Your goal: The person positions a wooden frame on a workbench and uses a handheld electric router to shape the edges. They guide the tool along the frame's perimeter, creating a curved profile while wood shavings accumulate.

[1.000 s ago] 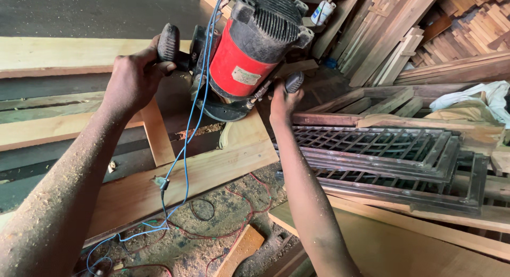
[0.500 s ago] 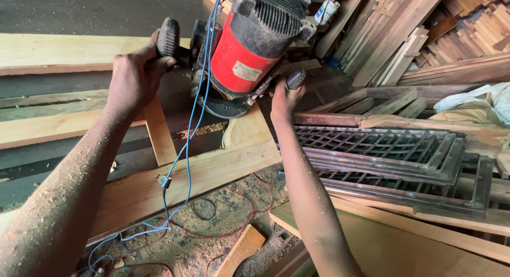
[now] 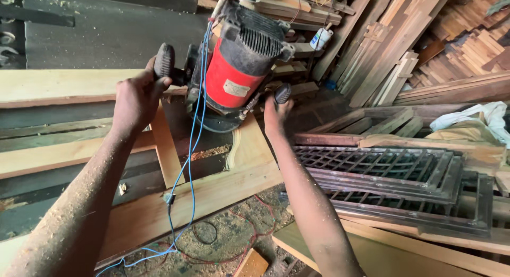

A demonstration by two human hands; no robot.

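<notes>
At the bottom of the frame, sawdust-covered ground is crossed by a thin red wire and a blue cable that runs up the middle toward the tool. A pale wooden frame of planks is laid diagonally above it, with a curved cut-out edge near the centre.

Two dust-coated forearms are stretched up from the lower edge. The left hand is wrapped tightly round a black ribbed knob in the upper left of centre; the right hand is closed around a smaller black knob at centre. Between them, a red and black electric wood router is held tilted over the frame's top rail. A small rectangular pale label is seen on its red body.

At right centre, dark carved lattice panels are stacked flat. Farther off, at the top centre, a small white cylindrical container with a blue label is stood among timber offcuts; its contents cannot be told. Leaning wooden slats fill the upper right.
</notes>
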